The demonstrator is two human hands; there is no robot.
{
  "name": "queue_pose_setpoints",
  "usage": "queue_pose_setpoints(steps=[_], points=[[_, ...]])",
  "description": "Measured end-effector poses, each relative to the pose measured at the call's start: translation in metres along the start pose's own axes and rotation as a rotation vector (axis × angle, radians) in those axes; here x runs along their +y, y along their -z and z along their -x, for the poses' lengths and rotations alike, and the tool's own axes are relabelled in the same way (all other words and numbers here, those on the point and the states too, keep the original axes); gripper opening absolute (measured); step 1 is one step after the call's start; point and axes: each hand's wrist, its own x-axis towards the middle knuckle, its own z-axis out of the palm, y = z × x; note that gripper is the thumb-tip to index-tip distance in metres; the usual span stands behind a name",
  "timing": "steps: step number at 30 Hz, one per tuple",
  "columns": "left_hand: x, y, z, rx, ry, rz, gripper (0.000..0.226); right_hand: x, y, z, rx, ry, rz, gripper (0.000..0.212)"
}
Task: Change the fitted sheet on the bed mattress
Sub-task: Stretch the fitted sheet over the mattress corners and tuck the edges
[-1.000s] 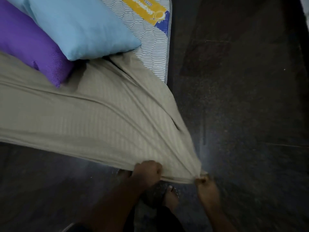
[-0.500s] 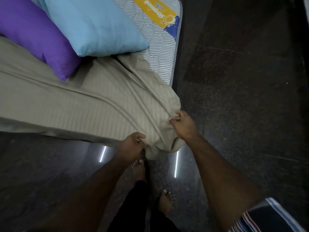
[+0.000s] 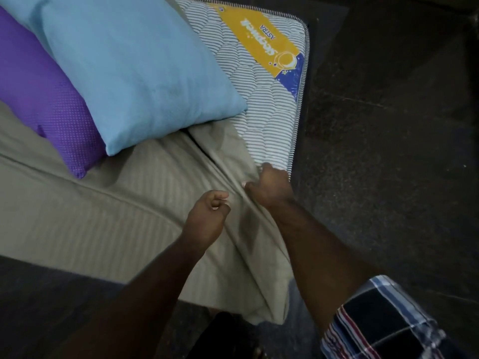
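The beige striped fitted sheet point(image 3: 108, 218) covers the near part of the mattress point(image 3: 261, 107), whose striped quilted top with a yellow label lies bare at the far right corner. My right hand point(image 3: 269, 189) grips a bunched fold of the sheet's edge at the right side of the mattress. Just to its left, my left hand point(image 3: 208, 213) hovers over the sheet with fingers curled; I see no fabric in it. The sheet's loose corner point(image 3: 267, 304) hangs down off the near edge toward the floor.
A light blue pillow point(image 3: 140, 73) and a purple dotted pillow point(image 3: 44, 99) lie on the bed's far left, partly on the sheet. Dark polished floor point(image 3: 388, 151) surrounds the mattress to the right and in front.
Both hands moved up and away from me, carrying the sheet corner from the floor side onto the mattress. My left hand let go of the fabric; the view came closer to the bed.
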Motion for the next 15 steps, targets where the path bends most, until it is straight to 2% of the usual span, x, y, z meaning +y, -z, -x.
queue_pose_setpoints(steps=[3, 6, 8, 9, 11, 13, 15], points=[[0.019, 0.005, -0.025, 0.064, 0.04, 0.083, 0.013, -0.017, 0.007, 0.002, -0.099, -0.003, -0.128, 0.02], [0.053, 0.001, -0.042, 0.027, 0.136, 0.281, 0.022, -0.026, 0.013, 0.023, 0.018, 0.147, -0.202, 0.014], [0.075, -0.007, -0.051, 0.044, 0.165, 0.289, 0.024, -0.03, 0.015, 0.041, -0.071, 0.283, -0.296, 0.02], [0.081, -0.009, -0.057, 0.089, 0.137, 0.235, 0.02, -0.03, 0.016, 0.046, -0.174, 0.291, -0.438, 0.023], [0.093, -0.012, -0.063, 0.175, 0.104, 0.157, 0.011, -0.025, 0.028, 0.037, -0.348, 0.116, -0.883, 0.021], [0.102, -0.013, -0.06, 0.206, 0.126, 0.175, 0.019, -0.018, 0.041, 0.012, -0.436, -0.242, -1.257, 0.013], [0.11, -0.019, -0.052, 0.204, 0.137, 0.19, 0.023, -0.015, 0.048, -0.017, -0.545, -0.417, -1.275, 0.025]])
